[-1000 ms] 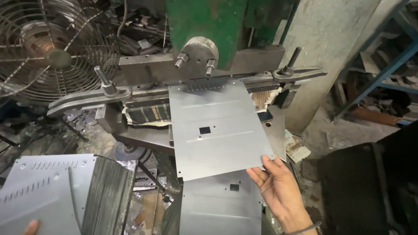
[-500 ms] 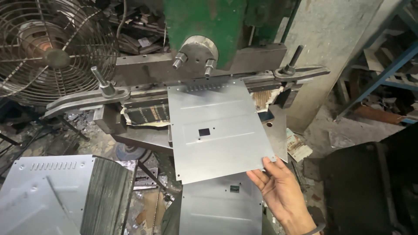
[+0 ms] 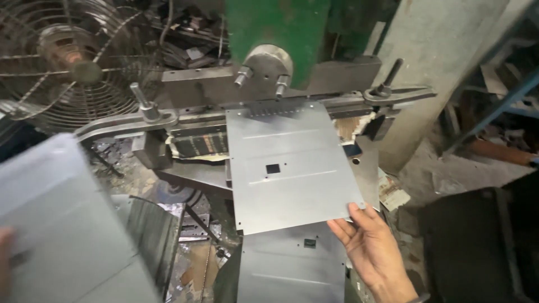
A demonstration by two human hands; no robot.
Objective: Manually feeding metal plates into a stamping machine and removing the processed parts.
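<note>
The right hand point(image 3: 373, 252) is bare, with perhaps a dark band at the wrist, hard to tell.

The workshop was dim, with soft daylight that seemed to fall from above and slightly to the right. The flat metal sheet point(image 3: 292, 168) at the centre caught that light and showed a pale, even sheen without harsh glare. It was the sharpest thing in view. Deep shadow filled the space under the machine point(image 3: 281, 33) and the lower right corner, where detail was lost in black. The sheet point(image 3: 62, 224) at the lower left was heavily smeared by motion blur. The wire fan guard point(image 3: 67, 62) at the upper left looked soft and slightly bent by lens distortion. The right hand point(image 3: 373, 247) was evenly lit and mildly soft.
</note>
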